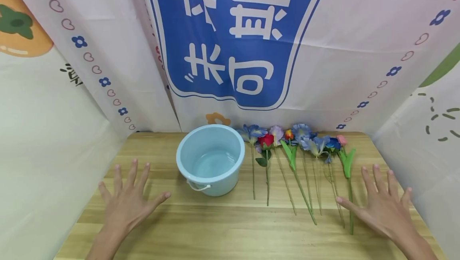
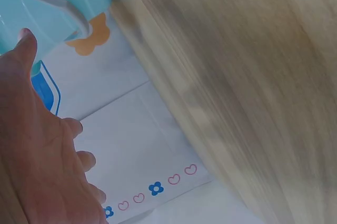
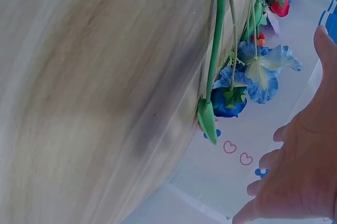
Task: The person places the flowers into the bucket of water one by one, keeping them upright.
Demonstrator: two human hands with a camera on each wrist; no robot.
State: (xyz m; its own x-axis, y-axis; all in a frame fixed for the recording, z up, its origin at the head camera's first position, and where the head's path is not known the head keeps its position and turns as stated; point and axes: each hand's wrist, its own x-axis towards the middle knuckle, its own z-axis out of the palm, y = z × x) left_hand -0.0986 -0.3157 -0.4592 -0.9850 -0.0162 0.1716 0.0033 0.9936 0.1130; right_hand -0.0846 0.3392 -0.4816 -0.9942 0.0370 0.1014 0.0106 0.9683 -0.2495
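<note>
My left hand (image 1: 126, 201) is spread over the left part of the table, fingers straight and holding nothing. To its right stands a light blue bucket (image 1: 212, 184), upright, with a white handle (image 1: 198, 187) hanging at its front. My right hand (image 1: 386, 208), fingers also spread, is at the table's right side and grips nothing. Its thumb lies near the stem of a pink flower (image 1: 341, 140). Several artificial flowers lie in a row between bucket and right hand, among them a red rose (image 1: 266, 141), a lilac flower (image 1: 276, 134) and a dark blue rose (image 3: 229, 107).
The wooden table (image 1: 223, 232) meets a white printed cloth (image 1: 330, 72) at its back edge, with a blue sign (image 1: 230, 40) on it. More white cloth (image 1: 39, 140) hangs along the left and right sides. Flower heads lie toward the back, stems toward the front.
</note>
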